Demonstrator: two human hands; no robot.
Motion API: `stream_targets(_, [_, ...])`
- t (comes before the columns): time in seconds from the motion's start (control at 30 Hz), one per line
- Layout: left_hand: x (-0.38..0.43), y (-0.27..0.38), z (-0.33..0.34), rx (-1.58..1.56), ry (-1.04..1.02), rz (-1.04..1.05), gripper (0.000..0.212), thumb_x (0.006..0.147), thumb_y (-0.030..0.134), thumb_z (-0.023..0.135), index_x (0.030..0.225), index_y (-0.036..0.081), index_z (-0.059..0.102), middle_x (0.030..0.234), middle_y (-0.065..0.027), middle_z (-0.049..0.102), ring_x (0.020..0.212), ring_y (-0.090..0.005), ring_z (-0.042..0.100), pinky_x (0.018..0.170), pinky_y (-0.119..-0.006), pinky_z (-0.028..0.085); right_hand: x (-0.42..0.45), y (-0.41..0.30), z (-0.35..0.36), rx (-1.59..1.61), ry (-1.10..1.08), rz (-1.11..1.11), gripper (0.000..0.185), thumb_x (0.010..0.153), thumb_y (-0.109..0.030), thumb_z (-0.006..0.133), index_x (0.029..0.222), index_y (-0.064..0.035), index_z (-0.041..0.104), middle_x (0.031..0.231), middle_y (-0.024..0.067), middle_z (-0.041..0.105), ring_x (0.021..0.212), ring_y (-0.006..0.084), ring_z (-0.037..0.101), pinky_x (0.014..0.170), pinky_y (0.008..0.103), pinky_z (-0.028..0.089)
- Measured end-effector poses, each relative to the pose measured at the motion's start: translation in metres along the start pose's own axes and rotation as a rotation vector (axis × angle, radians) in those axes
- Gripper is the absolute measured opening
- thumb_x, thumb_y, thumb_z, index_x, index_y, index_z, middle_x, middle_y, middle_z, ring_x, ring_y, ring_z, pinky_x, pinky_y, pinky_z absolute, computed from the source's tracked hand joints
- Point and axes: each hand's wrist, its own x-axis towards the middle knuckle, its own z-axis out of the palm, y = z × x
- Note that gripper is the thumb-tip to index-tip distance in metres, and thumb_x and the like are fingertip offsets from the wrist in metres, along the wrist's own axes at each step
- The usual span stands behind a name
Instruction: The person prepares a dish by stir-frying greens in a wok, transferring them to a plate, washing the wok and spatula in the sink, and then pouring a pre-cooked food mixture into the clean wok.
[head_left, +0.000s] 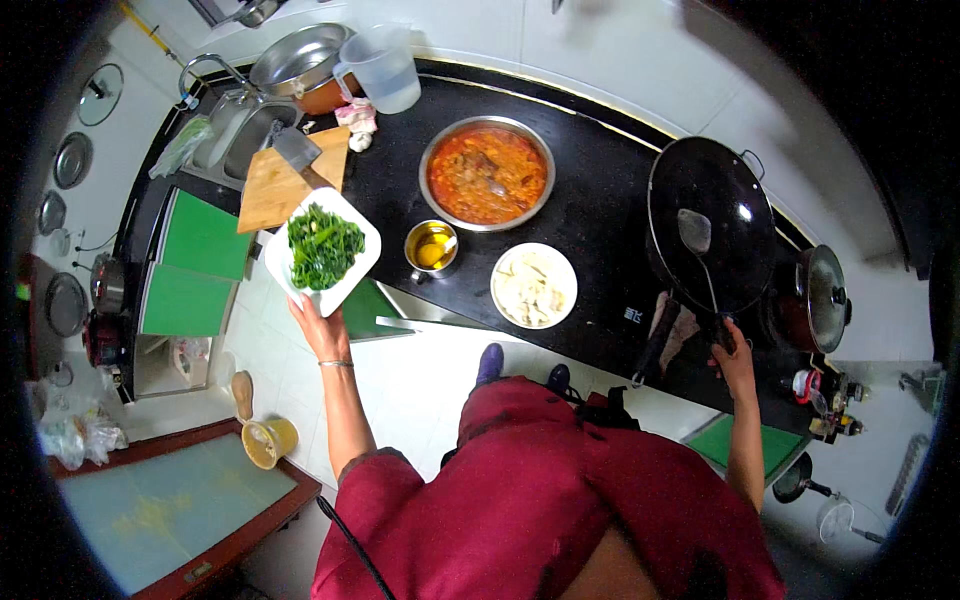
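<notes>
My left hand (321, 330) grips the near edge of a white square dish (365, 236), held up in front of the counter's edge. Cooked leafy greens (326, 247) fill the dish. On the right, my right hand (735, 360) is closed around the dark handle of a metal spatula (695, 231). Its blade lies over the inside of a large black wok (712, 187), whose surface looks bare and shiny. Below the wok, a folded cloth (679, 334) lies beside the wok's long handle (658, 337).
On the black countertop (607, 195) stand a steel basin of red stew (487, 176), a metal cup of oil (432, 246) and a plate of pale food (534, 285). A cleaver (298, 150) rests on a wooden cutting board (281, 187). A lidded pot (814, 300) stands right of the wok.
</notes>
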Motion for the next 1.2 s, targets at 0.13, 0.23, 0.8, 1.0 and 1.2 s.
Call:
stream_targets(0.13, [0.009, -0.033, -0.052, 0.021, 0.097, -0.093, 0.046, 0.088, 0.019, 0.039, 0.128, 0.021, 0.018, 0.122, -0.0062, 0.035, 0.104, -0.0235, 0.042, 0.076, -0.041, 0.043, -0.003, -0.004, 0.005, 0.019, 0.020, 0.004, 0.052, 0.077, -0.001, 0.050, 0.124, -0.0143, 0.033, 0.091, 0.0048, 0.053, 0.061, 0.0104, 0.054, 0.043, 0.0215, 0.040])
stream_targets(0.23, [0.009, -0.059, -0.060, -0.044, 0.145, -0.175, 0.046, 0.088, 0.020, 0.040, 0.128, 0.021, 0.019, 0.120, -0.0055, 0.037, 0.100, -0.0220, 0.044, 0.071, -0.038, 0.044, -0.004, -0.002, 0.007, 0.006, 0.027, 0.035, 0.053, 0.077, -0.001, 0.050, 0.125, -0.0139, 0.031, 0.090, 0.0057, 0.053, 0.060, 0.0101, 0.054, 0.042, 0.0212, 0.040])
stream_targets(0.8, [0.063, -0.110, -0.030, 0.116, 0.051, -0.349, 0.043, 0.089, 0.023, 0.033, 0.128, 0.020, 0.017, 0.121, -0.0068, 0.036, 0.101, -0.0243, 0.044, 0.073, -0.038, 0.043, -0.007, -0.038, 0.017, 0.316, 0.065, 0.273, 0.011, 0.079, -0.010, 0.049, 0.087, -0.0057, 0.042, 0.061, 0.0002, 0.042, 0.046, 0.0066, 0.038, 0.036, 0.0202, 0.030])
stream_targets(1.0, [0.059, -0.103, -0.010, 0.357, 0.108, -0.304, 0.048, 0.087, 0.027, 0.037, 0.128, 0.011, 0.018, 0.120, -0.0106, 0.037, 0.096, -0.0216, 0.046, 0.072, -0.035, 0.042, -0.012, -0.034, 0.010, 0.556, 0.038, 0.279, 0.008, 0.080, -0.011, 0.051, 0.079, -0.0087, 0.043, 0.059, -0.0027, 0.040, 0.042, 0.0042, 0.035, 0.034, 0.0170, 0.024])
stream_targets(1.2, [-0.045, -0.051, 0.065, 0.724, -0.285, 0.187, 0.018, 0.087, 0.017, 0.037, 0.097, 0.003, 0.044, 0.072, -0.0046, 0.047, 0.059, -0.0086, 0.045, 0.051, -0.021, 0.039, -0.037, -0.021, 0.004, 0.546, 0.118, 0.115, 0.008, 0.079, -0.011, 0.053, 0.082, -0.0095, 0.046, 0.056, -0.0039, 0.039, 0.041, 0.0034, 0.034, 0.033, 0.0175, 0.023])
